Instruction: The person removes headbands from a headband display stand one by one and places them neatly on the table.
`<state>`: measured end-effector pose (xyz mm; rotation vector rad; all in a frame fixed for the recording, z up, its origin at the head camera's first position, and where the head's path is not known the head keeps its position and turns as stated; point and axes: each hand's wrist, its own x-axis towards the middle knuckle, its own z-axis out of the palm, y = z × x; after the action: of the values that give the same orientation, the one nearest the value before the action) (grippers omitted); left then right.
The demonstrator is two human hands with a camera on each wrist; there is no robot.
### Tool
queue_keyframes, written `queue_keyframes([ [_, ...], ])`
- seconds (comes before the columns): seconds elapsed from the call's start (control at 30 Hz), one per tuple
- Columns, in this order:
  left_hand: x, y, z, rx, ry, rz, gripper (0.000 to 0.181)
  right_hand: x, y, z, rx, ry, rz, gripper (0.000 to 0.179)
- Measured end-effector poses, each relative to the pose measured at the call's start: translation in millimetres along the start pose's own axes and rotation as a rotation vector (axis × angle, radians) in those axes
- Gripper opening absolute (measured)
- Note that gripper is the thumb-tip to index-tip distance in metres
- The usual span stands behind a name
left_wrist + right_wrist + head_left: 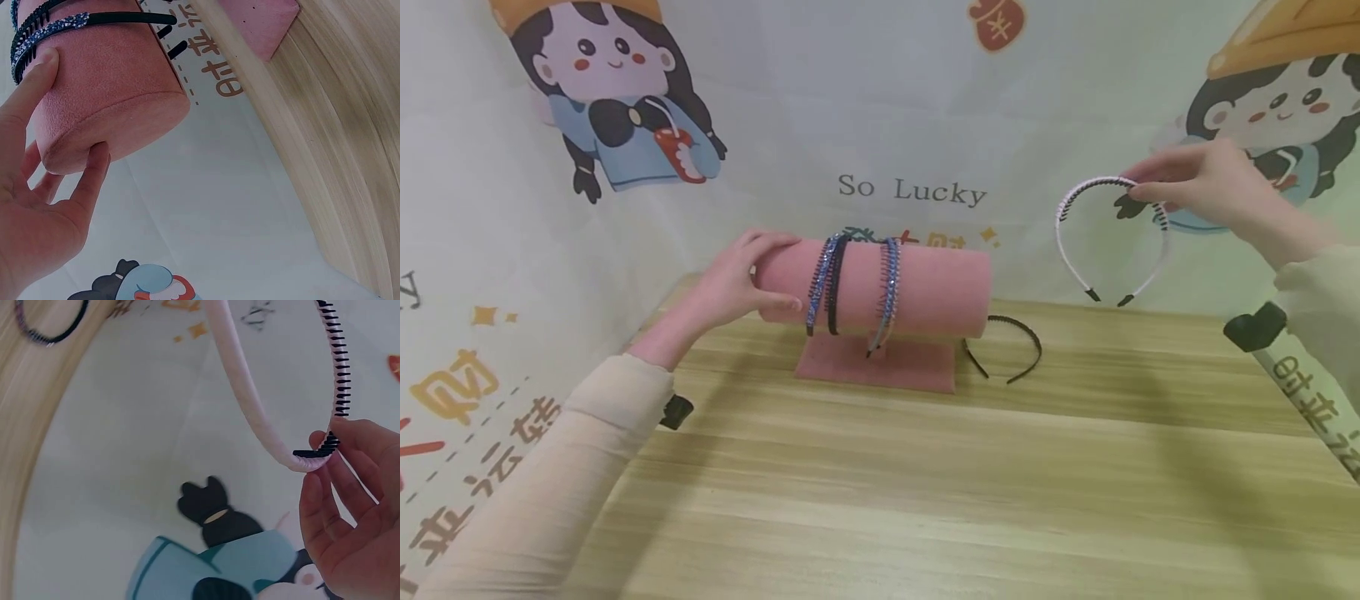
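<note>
At the rear of the table (pixel 910 483), the pink stand (pixel 932 292) is gripped round its nine-o'clock end by the left hand (pixel 737 279), fingers spread. Toward three o'clock, the pale headband (pixel 245 397) is pinched at its arch by the right hand's (pixel 1210 183) thumb and fingers, its ends hanging toward seven.

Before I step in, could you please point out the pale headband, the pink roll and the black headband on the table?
Pale headband (pixel 239 375), right wrist view, outer side.
Pink roll (pixel 861 283), head view, bare middle surface.
Black headband (pixel 1040 342), head view, right side of its curve.
</note>
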<state>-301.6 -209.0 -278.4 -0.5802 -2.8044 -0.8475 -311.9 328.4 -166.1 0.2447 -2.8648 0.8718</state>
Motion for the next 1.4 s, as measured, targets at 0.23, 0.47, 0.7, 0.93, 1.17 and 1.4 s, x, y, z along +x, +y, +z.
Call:
queue_keyframes([
  [0.23,-3.1,-1.5,-1.7,0.001,0.0,-0.004,0.082,20.0,24.0,15.2,-0.035,-0.012,-0.011,0.032],
  [0.47,-1.5,-1.4,-3.9,0.003,0.005,0.003,0.083,30.9,51.6,35.3,-0.008,-0.009,0.043,0.042],
  [0.7,-1.3,-2.4,-3.9,0.006,0.0,-0.007,0.082,33.1,83.0,61.7,0.054,-0.02,0.034,0.046],
  [0.93,-1.8,-0.1,-3.5,0.005,-0.012,-0.011,0.082,20.0,116.0,80.0,0.066,0.006,0.064,0.051],
  [1.17,-1.3,0.5,-1.7,0.01,-0.006,-0.001,0.081,12.9,137.7,98.0,0.078,0.032,0.075,0.054],
  [1.4,-1.1,-0.7,-0.9,0.01,0.0,0.01,0.082,10.6,145.7,120.1,0.134,0.022,0.068,0.054],
])
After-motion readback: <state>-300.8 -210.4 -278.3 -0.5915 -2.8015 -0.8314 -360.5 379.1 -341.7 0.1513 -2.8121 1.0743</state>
